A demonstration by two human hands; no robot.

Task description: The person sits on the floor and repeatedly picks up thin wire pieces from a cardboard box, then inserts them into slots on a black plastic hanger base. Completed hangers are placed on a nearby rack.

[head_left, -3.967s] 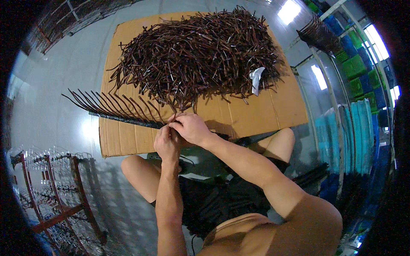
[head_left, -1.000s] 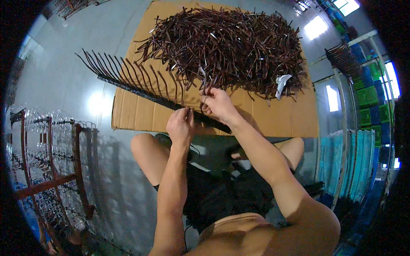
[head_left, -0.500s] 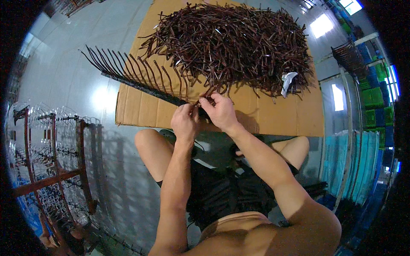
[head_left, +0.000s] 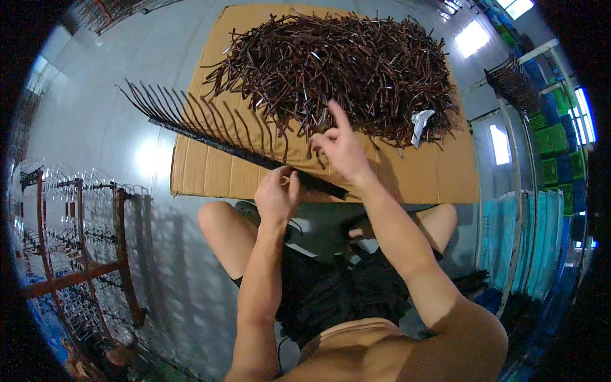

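Gripping the rake head, left hand overhangs cardboard.

A long dark rake head is laid slantwise across the near edge of a cardboard sheet, its left end raised past the sheet over the grey floor. A row of thin curved prongs is pointed up and away from its bar. Just behind it, a big heap of dark brown prongs is piled loosely on the cardboard.
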